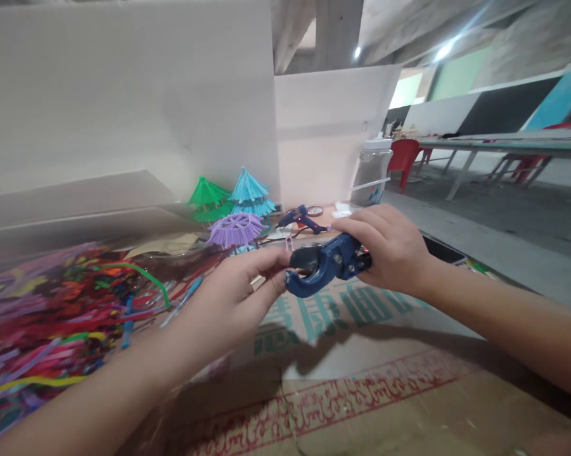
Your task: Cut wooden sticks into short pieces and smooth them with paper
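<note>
My right hand is wrapped round the handles of a blue cutter with a dark blade and a curved hooked jaw. The tool points left, above the printed cardboard. At its jaw end, the fingertips of my left hand are pinched together, close against the blade and hook. What those fingers hold, if anything, is too small or hidden to make out.
Colourful pipe-cleaner strips lie heaped at the left. Green, blue and purple umbrella-like roofs stand behind my hands, beside a blue glue gun. A clear container stands at the back right.
</note>
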{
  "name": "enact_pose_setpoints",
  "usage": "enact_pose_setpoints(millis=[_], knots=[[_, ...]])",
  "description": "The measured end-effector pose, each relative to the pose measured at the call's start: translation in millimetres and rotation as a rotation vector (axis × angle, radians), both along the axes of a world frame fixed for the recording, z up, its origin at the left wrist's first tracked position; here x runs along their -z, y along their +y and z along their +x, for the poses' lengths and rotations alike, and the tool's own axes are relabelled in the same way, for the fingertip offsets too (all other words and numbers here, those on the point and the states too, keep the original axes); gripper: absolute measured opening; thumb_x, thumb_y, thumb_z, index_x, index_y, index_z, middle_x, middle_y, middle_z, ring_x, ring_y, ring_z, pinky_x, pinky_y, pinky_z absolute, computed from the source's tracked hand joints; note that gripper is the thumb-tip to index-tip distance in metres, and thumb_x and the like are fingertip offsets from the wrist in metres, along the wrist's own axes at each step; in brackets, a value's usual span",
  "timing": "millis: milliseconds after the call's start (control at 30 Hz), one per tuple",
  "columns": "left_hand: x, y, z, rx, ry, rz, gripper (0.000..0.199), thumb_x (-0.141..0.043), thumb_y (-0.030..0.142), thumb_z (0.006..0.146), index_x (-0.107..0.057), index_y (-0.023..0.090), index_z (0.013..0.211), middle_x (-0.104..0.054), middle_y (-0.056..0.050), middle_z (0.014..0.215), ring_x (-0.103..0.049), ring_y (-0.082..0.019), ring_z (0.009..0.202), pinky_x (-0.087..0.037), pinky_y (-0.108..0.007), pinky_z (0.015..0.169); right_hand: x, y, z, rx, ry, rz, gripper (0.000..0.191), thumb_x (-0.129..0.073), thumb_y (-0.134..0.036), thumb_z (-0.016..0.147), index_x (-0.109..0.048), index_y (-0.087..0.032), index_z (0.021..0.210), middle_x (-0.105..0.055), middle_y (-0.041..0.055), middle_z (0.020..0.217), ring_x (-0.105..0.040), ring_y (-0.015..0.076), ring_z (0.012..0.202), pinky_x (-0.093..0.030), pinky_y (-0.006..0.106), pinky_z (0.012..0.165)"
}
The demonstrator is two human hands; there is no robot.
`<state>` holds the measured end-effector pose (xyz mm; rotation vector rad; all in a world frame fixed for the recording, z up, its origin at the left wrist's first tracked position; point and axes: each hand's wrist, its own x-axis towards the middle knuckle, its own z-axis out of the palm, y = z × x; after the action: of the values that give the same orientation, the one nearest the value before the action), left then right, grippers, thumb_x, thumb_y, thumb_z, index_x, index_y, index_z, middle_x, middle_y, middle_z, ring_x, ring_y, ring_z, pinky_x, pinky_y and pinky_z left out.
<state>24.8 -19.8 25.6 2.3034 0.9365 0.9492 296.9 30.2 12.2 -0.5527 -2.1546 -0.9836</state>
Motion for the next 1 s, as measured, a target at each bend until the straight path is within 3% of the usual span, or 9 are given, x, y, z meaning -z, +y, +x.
enact_pose_setpoints(millis=[200,400,667,867,1000], knots=[[-1.6,0.2,0.5,0.012,0.089,0.123,0.022,-0.052,0.017,0.095,-0.074,0.021,0.098,-0.071,0.002,0.083,-0.064,-0.016,0.080,-0.046,-0.022,0.071,-1.5,-2.1,0.3,0.012,-0.008,0.002,0.041,-0.058,-0.020,0.083,-0.053,-0.016,0.123,-0.072,0.0135,0.101,-0.067,0.0282,0.092,-0.050,0.039,0.075],[-2.3,0.1,2.1,0.022,0.026,0.189,0.027,-0.056,0.009,0.090,-0.077,0.024,0.097,-0.076,0.004,0.089,-0.068,-0.012,0.078,-0.048,-0.018,0.071,-1.4,-4.0,1.2,0.029,-0.033,0.000,0.045,-0.057,-0.022,0.084,-0.051,-0.017,0.128,-0.072,0.0133,0.102,-0.067,0.0285,0.093,-0.051,0.039,0.075],[-6.0,-2.3,3.2,0.026,0.019,0.228,0.021,-0.059,0.010,0.087,-0.076,0.023,0.087,-0.070,0.005,0.072,-0.062,-0.010,0.064,-0.045,-0.016,0.061,-1.9,-6.3,3.7,0.037,-0.069,0.005,0.048,-0.058,-0.021,0.084,-0.050,-0.016,0.131,-0.075,0.0157,0.106,-0.070,0.0309,0.094,-0.052,0.042,0.074],[-10.8,2.9,-0.8,0.003,0.089,0.230,0.019,-0.056,0.018,0.090,-0.072,0.020,0.081,-0.071,0.004,0.070,-0.060,-0.011,0.060,-0.042,-0.017,0.058,5.3,-1.8,6.0,0.082,-0.022,-0.276,0.039,-0.063,-0.025,0.081,-0.062,-0.024,0.120,-0.076,0.0103,0.111,-0.071,0.0294,0.096,-0.053,0.043,0.080],[1.2,35.0,-19.0,-0.156,0.359,0.091,0.025,-0.056,0.035,0.092,-0.074,0.020,0.086,-0.075,-0.001,0.077,-0.065,-0.016,0.066,-0.043,-0.022,0.061,26.0,8.3,-6.2,-0.032,0.126,-0.532,0.044,-0.065,-0.025,0.078,-0.062,-0.018,0.122,-0.073,0.0144,0.116,-0.069,0.0324,0.106,-0.054,0.046,0.088]])
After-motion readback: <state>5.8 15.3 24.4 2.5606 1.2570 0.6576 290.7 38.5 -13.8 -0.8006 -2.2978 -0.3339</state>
